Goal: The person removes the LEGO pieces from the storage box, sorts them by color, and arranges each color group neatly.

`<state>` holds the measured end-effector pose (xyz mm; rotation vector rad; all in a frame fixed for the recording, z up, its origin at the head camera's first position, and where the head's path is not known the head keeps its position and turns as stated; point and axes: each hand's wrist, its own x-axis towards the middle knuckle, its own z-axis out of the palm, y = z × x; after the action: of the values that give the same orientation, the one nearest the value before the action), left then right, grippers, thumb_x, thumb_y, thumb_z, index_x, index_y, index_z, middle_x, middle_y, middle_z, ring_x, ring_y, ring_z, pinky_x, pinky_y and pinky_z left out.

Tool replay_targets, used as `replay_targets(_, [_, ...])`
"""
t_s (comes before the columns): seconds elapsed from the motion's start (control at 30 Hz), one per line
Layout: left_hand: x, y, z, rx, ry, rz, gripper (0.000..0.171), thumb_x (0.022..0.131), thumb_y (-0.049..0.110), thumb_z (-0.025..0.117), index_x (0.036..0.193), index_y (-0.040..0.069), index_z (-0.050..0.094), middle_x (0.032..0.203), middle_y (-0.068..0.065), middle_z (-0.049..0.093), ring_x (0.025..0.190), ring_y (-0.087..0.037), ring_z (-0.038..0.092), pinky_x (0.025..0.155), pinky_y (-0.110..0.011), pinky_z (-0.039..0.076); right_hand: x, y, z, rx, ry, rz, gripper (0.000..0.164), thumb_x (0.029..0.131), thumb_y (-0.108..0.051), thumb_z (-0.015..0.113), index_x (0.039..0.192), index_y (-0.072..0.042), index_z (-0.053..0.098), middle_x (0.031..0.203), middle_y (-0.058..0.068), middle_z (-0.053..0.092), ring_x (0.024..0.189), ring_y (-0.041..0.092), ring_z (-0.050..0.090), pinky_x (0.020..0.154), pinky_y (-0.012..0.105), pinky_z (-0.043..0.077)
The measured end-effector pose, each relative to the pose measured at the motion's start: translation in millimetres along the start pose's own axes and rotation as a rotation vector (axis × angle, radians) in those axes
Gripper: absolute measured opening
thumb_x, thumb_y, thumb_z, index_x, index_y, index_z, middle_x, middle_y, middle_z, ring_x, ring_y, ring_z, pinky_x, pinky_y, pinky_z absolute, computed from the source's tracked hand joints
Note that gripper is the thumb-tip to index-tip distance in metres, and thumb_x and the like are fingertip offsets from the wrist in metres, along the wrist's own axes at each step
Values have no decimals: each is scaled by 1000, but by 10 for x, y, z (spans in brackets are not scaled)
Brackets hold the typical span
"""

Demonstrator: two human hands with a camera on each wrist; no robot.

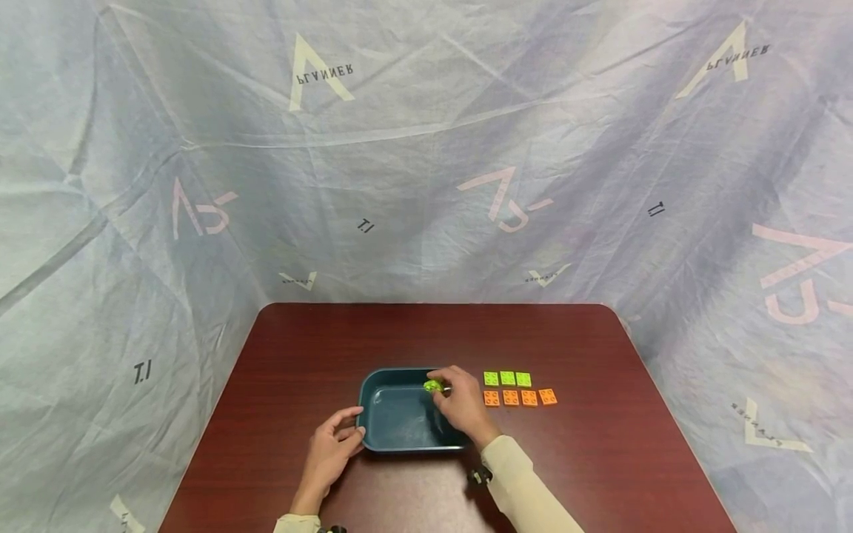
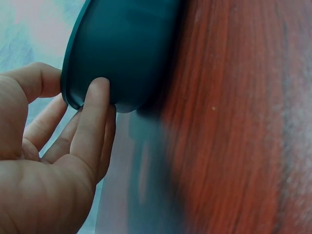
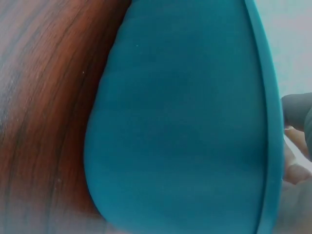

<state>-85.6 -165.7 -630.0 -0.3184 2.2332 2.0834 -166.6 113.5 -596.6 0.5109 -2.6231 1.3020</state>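
A dark teal tray point(image 1: 403, 423) sits on the table in front of the person. At its left end is the left hand point(image 1: 329, 448), fingertips touching the rim and the outer wall. The left wrist view shows one extended finger point(image 2: 92, 112) against that wall. Over the tray's right part, the right hand point(image 1: 464, 406) pinches a small bright green building brick point(image 1: 433, 386) between thumb and fingers. In the right wrist view, the tray's outer wall point(image 3: 180, 117) hides most of this hand, and the brick is out of sight.
Right of the tray lie three bright green bricks point(image 1: 507, 378) in a row. Several orange bricks point(image 1: 520, 398) form a second row nearer the person. The red-brown wooden table point(image 1: 320, 333) is enclosed by pale printed sheeting point(image 1: 400, 252) at the back and sides.
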Motion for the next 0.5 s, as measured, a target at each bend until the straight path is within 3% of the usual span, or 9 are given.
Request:
replay_targets(0.17, [1, -6, -2, -3, -4, -2, 44, 95, 6, 77, 138, 12, 69, 135, -20, 68, 114, -30, 73, 79, -31, 66, -21, -17, -14, 38, 11, 2, 33, 88, -1, 84, 118, -15, 79, 105, 3, 74, 91, 17, 73, 77, 31, 66])
replay_targets(0.4, [-10, 7, 0, 1, 0, -1, 44, 95, 8, 78, 138, 13, 69, 134, -19, 69, 114, -30, 73, 79, -31, 66, -19, -62, -60, 60, 22, 20, 37, 88, 2, 82, 124, 0, 75, 113, 10, 67, 97, 25, 75, 78, 27, 65])
replay_targets(0.5, [-8, 1, -1, 4, 1, 0, 44, 95, 8, 78, 138, 13, 69, 134, -19, 69, 114, -30, 73, 79, -31, 66, -21, -71, -94, 61, 24, 15, 39, 89, 1, 81, 126, 1, 74, 114, 13, 66, 97, 26, 75, 79, 29, 66])
